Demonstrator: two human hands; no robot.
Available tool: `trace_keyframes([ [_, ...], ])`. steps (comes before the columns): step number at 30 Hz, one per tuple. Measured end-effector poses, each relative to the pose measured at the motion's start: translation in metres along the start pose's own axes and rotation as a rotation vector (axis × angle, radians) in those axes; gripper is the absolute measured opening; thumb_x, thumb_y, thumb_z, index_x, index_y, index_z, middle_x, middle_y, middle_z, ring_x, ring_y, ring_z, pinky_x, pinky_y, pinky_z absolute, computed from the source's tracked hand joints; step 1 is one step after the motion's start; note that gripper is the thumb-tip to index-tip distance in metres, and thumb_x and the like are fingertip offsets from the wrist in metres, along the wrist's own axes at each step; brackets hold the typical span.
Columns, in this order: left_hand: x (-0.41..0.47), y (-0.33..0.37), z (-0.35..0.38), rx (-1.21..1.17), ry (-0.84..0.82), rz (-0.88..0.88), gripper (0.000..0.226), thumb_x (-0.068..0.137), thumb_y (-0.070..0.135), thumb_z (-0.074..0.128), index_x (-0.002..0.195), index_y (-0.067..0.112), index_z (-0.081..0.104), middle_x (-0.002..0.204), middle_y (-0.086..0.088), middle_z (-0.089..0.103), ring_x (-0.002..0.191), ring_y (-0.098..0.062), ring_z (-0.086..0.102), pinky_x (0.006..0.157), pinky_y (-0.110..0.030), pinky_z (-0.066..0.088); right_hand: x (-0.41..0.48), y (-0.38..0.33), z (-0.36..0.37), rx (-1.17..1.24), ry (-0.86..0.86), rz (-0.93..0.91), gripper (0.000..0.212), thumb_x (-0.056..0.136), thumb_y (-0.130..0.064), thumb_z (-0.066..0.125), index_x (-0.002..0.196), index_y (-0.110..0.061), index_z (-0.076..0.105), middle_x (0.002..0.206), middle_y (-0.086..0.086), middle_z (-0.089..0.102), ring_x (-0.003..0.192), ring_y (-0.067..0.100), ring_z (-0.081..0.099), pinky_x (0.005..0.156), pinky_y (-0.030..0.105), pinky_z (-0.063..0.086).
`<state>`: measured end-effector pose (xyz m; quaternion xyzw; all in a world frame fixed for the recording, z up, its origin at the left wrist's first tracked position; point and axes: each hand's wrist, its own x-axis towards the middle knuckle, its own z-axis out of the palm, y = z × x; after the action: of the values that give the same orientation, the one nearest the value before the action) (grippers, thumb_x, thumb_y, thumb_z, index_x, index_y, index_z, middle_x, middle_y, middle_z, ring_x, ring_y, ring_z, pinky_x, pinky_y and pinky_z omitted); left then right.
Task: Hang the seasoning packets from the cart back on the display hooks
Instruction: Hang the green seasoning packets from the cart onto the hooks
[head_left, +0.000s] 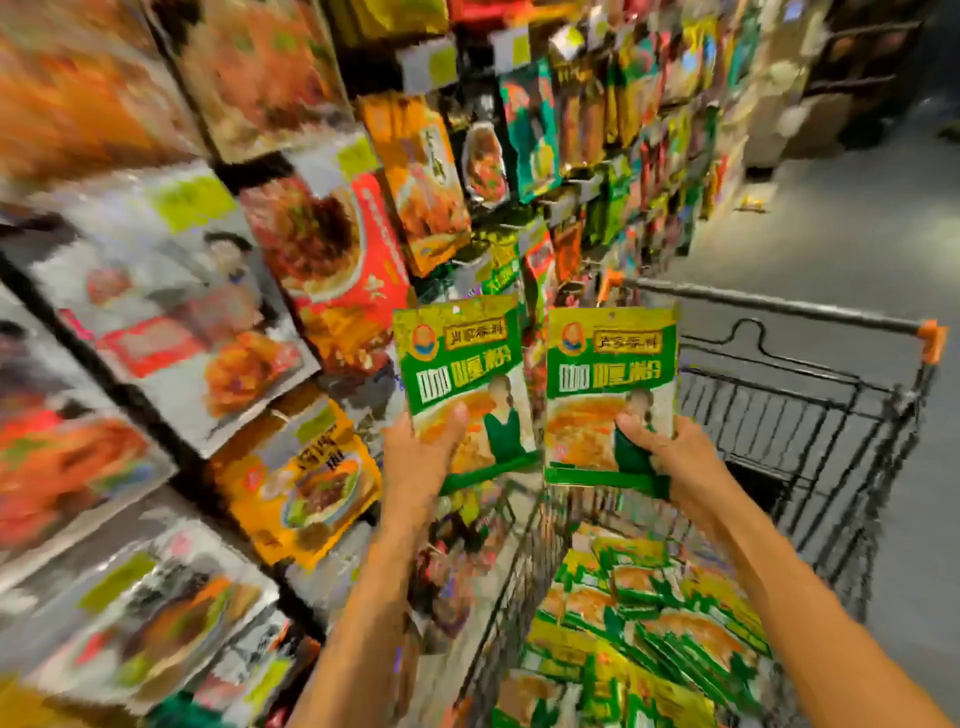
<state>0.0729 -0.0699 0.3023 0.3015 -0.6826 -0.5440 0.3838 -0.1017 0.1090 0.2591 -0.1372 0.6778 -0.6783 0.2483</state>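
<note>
The thumb of the left hand (415, 457) lay pressed across the lower front of the left packet (462, 364), with the other fingers hidden behind it, so the hand was clamped on the pouch in a pinch. The right hand (662, 449) did the same to the right packet (610, 379), thumb on the printed face near the bottom corner and fingers curled round the edge.

Both green pouches stood upright, side by side and just apart. They were raised above the cart (810, 312) and faced the display (332, 260) of hanging sachets on the person's left. A small hang hole showed near the top edge of each. The hooks themselves were too blurred to make out.

Judging by how each pouch stayed flat and upright from a grip at its bottom alone, they looked light and fairly stiff, with a glossy film that could slide under a loose thumb. A hold low on the body seemed sensible: it left the top strip and its hole free to thread onto a hook. A grip nearer the middle would probably steady the top better during aiming.

Below the forearms, many more matching loose packets (660, 618) lay heaped in the cart basket, so most of the job appeared to remain.
</note>
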Motion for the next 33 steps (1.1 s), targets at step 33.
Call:
trace_keyframes([
  [33, -0.173, 0.249, -0.449, 0.199, 0.875, 0.471, 0.01, 0.083, 0.017, 0.067, 0.091, 0.023, 0.064, 0.08, 0.015, 0.074, 0.07, -0.001, 0.069, 0.052, -0.01, 0.048, -0.201, -0.267, 0.463, 0.106, -1.095, -0.51, 0.028, 0.081, -0.027, 0.072, 0.099, -0.007, 0.067, 0.096, 0.011, 0.072, 0.091, 0.024, 0.068, 0.082, 0.037, 0.052],
])
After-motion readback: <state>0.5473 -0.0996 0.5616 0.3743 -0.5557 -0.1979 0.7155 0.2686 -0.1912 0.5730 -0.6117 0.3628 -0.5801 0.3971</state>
